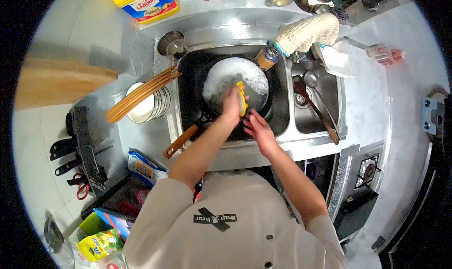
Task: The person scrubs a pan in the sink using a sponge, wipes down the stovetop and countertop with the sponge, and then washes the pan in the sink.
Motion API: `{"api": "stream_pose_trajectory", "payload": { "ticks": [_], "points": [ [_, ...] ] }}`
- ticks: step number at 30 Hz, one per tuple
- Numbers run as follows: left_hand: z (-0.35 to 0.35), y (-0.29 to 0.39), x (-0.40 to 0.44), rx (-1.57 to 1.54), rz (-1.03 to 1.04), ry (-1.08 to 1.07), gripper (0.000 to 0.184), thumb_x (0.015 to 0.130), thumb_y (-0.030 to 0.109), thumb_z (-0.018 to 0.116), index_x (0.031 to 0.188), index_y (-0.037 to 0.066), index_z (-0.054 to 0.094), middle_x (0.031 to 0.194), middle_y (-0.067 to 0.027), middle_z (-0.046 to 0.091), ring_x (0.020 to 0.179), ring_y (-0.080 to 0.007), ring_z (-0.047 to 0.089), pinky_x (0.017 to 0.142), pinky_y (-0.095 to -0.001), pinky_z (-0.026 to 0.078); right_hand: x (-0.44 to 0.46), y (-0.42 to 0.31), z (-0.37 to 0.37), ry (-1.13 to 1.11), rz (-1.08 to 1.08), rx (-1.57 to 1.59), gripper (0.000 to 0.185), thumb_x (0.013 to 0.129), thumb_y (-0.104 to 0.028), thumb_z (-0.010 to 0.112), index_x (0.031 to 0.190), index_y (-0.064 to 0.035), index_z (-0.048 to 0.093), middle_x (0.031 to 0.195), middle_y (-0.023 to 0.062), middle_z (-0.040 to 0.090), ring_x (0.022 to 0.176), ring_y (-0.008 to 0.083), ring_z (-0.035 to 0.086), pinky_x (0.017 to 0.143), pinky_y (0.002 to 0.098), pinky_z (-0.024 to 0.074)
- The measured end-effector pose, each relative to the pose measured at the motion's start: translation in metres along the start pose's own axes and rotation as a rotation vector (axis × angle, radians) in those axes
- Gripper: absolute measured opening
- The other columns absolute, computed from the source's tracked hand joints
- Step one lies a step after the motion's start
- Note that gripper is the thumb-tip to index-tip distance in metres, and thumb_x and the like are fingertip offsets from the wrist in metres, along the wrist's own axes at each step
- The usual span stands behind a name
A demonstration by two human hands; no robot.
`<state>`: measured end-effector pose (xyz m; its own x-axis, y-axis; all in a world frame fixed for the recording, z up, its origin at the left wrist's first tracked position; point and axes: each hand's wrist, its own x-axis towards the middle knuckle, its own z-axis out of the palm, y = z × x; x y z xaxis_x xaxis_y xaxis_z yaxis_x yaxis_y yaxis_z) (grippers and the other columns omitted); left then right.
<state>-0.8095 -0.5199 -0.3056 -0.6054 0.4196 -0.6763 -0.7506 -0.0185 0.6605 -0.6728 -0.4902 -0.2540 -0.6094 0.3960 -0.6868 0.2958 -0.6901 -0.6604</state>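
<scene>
A wok (181, 141) with a wooden handle sits in the large sink basin, filled with white, foamy water (230, 73). Over the foam, my left hand (231, 103) grips a yellow sponge (242, 99) turned on its edge. Just right of the sponge is my right hand (260, 131), palm partly turned up, its fingers apart and holding nothing. Its fingertips come close to the sponge; whether they touch it I cannot tell.
The small basin (336, 97) holds a wooden spatula (301, 88) and a metal ladle (311, 79). A cloth-covered faucet (306, 32) reaches over the sink. Wooden chopsticks (143, 95) lie across stacked white bowls (141, 106) at left. A gas burner (368, 171) stands right.
</scene>
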Motion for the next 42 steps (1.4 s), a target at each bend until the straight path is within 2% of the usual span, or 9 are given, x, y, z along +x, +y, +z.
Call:
{"api": "stream_pose_trajectory", "payload": {
  "ticks": [6, 9, 12, 16, 21, 26, 29, 37, 42],
  "points": [
    [-0.013, -0.018, -0.022, -0.261, -0.061, -0.030, 0.025, 0.096, 0.032, 0.051, 0.108, 0.010, 0.057, 0.094, -0.0043, 0.063, 0.089, -0.0201, 0.061, 0.078, -0.0351, 0.049, 0.039, -0.006, 0.025, 0.055, -0.200, -0.151, 0.041, 0.098, -0.025, 0.052, 0.131, -0.0008, 0.053, 0.125, 0.0118, 0.060, 0.115, 0.0199, 0.055, 0.097, 0.0295, 0.0413],
    [-0.016, -0.022, -0.017, -0.203, -0.017, -0.035, 0.025, 0.096, 0.034, 0.051, 0.108, 0.012, 0.056, 0.094, -0.0045, 0.062, 0.088, -0.0196, 0.060, 0.078, -0.0353, 0.050, 0.030, -0.023, 0.035, 0.146, -0.472, -0.723, 0.035, 0.088, -0.014, 0.058, 0.120, 0.0011, 0.060, 0.116, 0.0249, 0.061, 0.105, 0.0371, 0.062, 0.094, 0.0373, 0.0470],
    [-0.017, -0.007, -0.023, -0.287, -0.104, -0.123, 0.031, 0.097, 0.041, 0.051, 0.112, 0.013, 0.053, 0.098, -0.0051, 0.061, 0.089, -0.0202, 0.060, 0.081, -0.0376, 0.050, 0.028, -0.022, 0.037, 0.117, -0.659, -0.852, 0.032, 0.087, -0.007, 0.056, 0.117, -0.0009, 0.061, 0.110, 0.0235, 0.064, 0.099, 0.0372, 0.063, 0.087, 0.0362, 0.0496],
    [-0.012, 0.000, -0.025, -0.449, -0.265, -0.288, 0.034, 0.096, 0.040, 0.054, 0.111, 0.010, 0.053, 0.108, -0.0087, 0.058, 0.100, -0.0213, 0.058, 0.090, -0.0369, 0.047, 0.045, -0.016, 0.025, 0.204, -0.943, -1.189, 0.031, 0.080, -0.009, 0.062, 0.112, -0.0084, 0.066, 0.110, 0.0170, 0.066, 0.104, 0.0342, 0.062, 0.105, 0.0477, 0.0365],
    [-0.008, -0.012, -0.014, -0.396, -0.079, -0.220, 0.022, 0.095, 0.030, 0.058, 0.098, 0.008, 0.058, 0.089, -0.0062, 0.062, 0.083, -0.0194, 0.061, 0.075, -0.0349, 0.052, 0.040, -0.017, 0.024, 0.256, -0.818, -1.341, 0.039, 0.079, -0.011, 0.065, 0.117, -0.0066, 0.062, 0.137, 0.0158, 0.049, 0.133, 0.0361, 0.037, 0.111, 0.0485, 0.0269],
    [-0.020, -0.010, 0.032, -0.302, -0.048, 0.003, 0.012, 0.093, 0.023, 0.061, 0.093, 0.011, 0.058, 0.079, -0.0031, 0.059, 0.063, -0.0150, 0.056, 0.054, -0.0292, 0.047, 0.005, -0.009, 0.016, 0.139, -0.865, -1.084, 0.046, 0.083, -0.012, 0.065, 0.128, -0.0050, 0.055, 0.142, 0.0179, 0.044, 0.133, 0.0371, 0.037, 0.110, 0.0444, 0.0309],
    [-0.025, 0.010, 0.030, -0.090, -0.076, -0.027, 0.015, 0.093, 0.028, 0.062, 0.092, 0.013, 0.060, 0.064, 0.0054, 0.048, 0.047, -0.0055, 0.036, 0.037, -0.0236, 0.027, -0.014, 0.001, 0.002, 0.148, -0.757, -1.108, 0.039, 0.089, -0.015, 0.062, 0.127, -0.0048, 0.056, 0.143, 0.0159, 0.044, 0.127, 0.0356, 0.045, 0.105, 0.0412, 0.0376],
    [-0.026, 0.002, 0.050, 0.174, 0.071, -0.024, 0.038, 0.096, 0.049, 0.050, 0.076, 0.016, 0.053, 0.058, 0.0052, 0.047, 0.044, -0.0088, 0.038, 0.039, -0.0253, 0.028, -0.031, 0.006, -0.025, 0.179, -0.637, -1.068, 0.035, 0.090, -0.015, 0.062, 0.122, -0.0044, 0.058, 0.138, 0.0157, 0.049, 0.125, 0.0342, 0.048, 0.103, 0.0398, 0.0404],
    [-0.017, 0.005, 0.041, 0.282, 0.086, 0.033, 0.046, 0.098, 0.047, 0.047, 0.078, 0.007, 0.056, 0.063, 0.0009, 0.049, 0.057, -0.0132, 0.044, 0.056, -0.0311, 0.038, -0.031, 0.011, -0.029, 0.177, -0.686, -1.077, 0.032, 0.089, -0.016, 0.062, 0.119, -0.0038, 0.061, 0.133, 0.0156, 0.053, 0.121, 0.0341, 0.050, 0.102, 0.0409, 0.0413]
  ]
}}
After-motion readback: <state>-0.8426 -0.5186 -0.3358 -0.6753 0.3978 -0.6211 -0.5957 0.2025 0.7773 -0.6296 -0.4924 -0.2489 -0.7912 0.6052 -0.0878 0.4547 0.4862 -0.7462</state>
